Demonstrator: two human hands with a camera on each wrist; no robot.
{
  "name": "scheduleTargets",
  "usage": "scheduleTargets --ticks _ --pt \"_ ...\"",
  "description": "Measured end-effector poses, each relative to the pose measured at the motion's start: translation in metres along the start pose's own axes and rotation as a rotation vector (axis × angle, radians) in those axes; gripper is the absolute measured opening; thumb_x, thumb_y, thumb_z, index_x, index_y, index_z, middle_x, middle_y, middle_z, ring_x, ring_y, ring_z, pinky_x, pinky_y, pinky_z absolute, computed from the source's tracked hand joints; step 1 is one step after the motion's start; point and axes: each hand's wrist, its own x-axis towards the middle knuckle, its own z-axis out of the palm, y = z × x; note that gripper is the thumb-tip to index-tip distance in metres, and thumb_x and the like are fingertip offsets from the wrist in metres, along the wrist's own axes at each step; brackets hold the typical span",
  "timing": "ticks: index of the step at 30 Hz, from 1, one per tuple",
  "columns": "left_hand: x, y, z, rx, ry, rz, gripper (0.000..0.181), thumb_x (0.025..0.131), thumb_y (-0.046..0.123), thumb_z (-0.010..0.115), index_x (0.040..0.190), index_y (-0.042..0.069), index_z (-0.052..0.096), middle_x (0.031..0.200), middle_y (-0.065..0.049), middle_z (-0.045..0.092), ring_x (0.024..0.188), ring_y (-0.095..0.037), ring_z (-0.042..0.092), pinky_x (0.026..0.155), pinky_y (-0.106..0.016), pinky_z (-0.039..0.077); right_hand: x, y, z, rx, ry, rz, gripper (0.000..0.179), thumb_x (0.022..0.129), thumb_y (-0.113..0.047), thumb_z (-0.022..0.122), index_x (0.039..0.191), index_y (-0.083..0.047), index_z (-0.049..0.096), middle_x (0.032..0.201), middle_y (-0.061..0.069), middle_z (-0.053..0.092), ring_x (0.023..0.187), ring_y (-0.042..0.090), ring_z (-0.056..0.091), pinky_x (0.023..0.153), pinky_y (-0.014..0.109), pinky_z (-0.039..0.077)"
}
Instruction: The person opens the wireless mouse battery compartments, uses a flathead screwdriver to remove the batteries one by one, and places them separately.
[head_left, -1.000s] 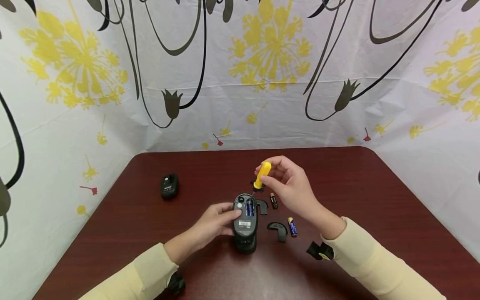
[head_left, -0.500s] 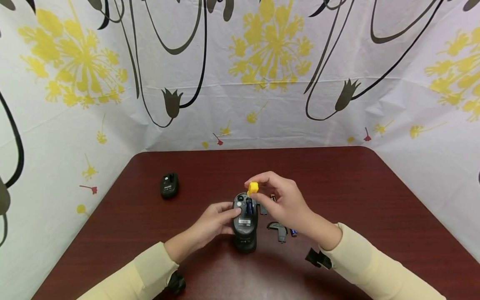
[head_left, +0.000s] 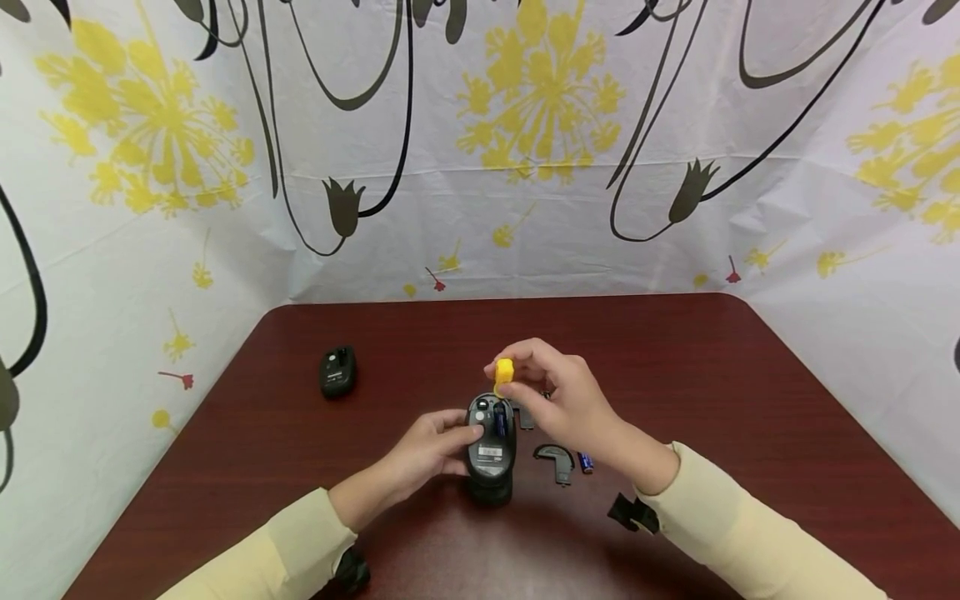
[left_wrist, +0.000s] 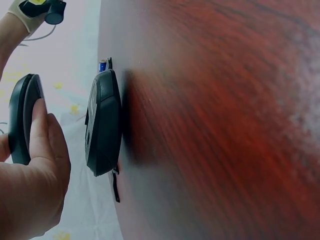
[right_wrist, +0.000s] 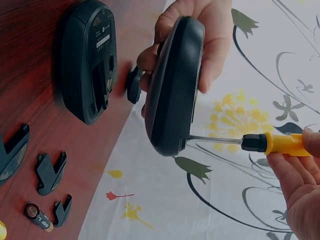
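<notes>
My left hand [head_left: 426, 450] grips a black computer mouse [head_left: 491, 454] by its side, thumb on its underside, which faces up. A blue battery [head_left: 500, 419] sits in its open compartment. My right hand [head_left: 551, 392] pinches a yellow-handled screwdriver [head_left: 504, 372] between thumb and fingers. In the right wrist view, the shaft [right_wrist: 215, 140] meets the underside of the mouse [right_wrist: 175, 90] near one end. Whether the tip sits in a screw is hidden. Below the held mouse, apart from it, a second mouse [right_wrist: 85, 62] lies on the table, its open battery slot facing up.
Another small mouse [head_left: 337, 372] lies at the table's left. Right of the held mouse are a battery cover [head_left: 555, 460], a blue battery [head_left: 586, 462] and a cover partly behind my right hand [head_left: 527, 419]. The right wrist view shows a dark battery [right_wrist: 36, 215] among the covers.
My right hand has come down and left, bringing the tilted screwdriver upright over the mouse's far end. It shifts slightly since half a second ago. My left hand hardly moves.
</notes>
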Motion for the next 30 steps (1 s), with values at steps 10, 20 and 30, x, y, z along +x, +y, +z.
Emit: scheduleTargets --ticks 10,20,30 --pt "-0.002 -0.003 0.0 -0.016 -0.008 0.002 0.048 0.095 0.014 0.061 0.133 -0.013 0.047 0.111 -0.018 0.064 0.094 -0.023 0.066 0.076 -0.039 0.058 0.005 0.012 -0.009 0.112 0.019 0.193 0.026 0.091 0.007 0.062 0.115 -0.001 0.056 0.103 0.011 0.069 0.089 0.024 0.069 0.072 0.037 0.058" --pt "-0.004 -0.002 -0.002 -0.003 -0.041 -0.012 0.05 0.096 0.016 0.061 0.135 -0.012 0.045 0.115 -0.018 0.063 0.099 -0.024 0.064 0.078 -0.04 0.057 0.011 0.022 -0.017 0.204 0.044 0.31 0.026 0.093 0.004 0.061 0.118 0.001 0.053 0.103 0.017 0.068 0.091 0.034 0.067 0.07 0.034 0.058" --pt "-0.005 -0.006 -0.002 0.012 -0.061 -0.009 0.05 0.095 0.014 0.061 0.134 -0.013 0.046 0.113 -0.017 0.064 0.098 -0.022 0.064 0.073 -0.036 0.058 0.018 0.042 -0.024 0.385 0.043 0.546 0.031 0.096 -0.002 0.059 0.125 0.005 0.049 0.11 0.03 0.061 0.097 0.036 0.066 0.08 0.043 0.056"
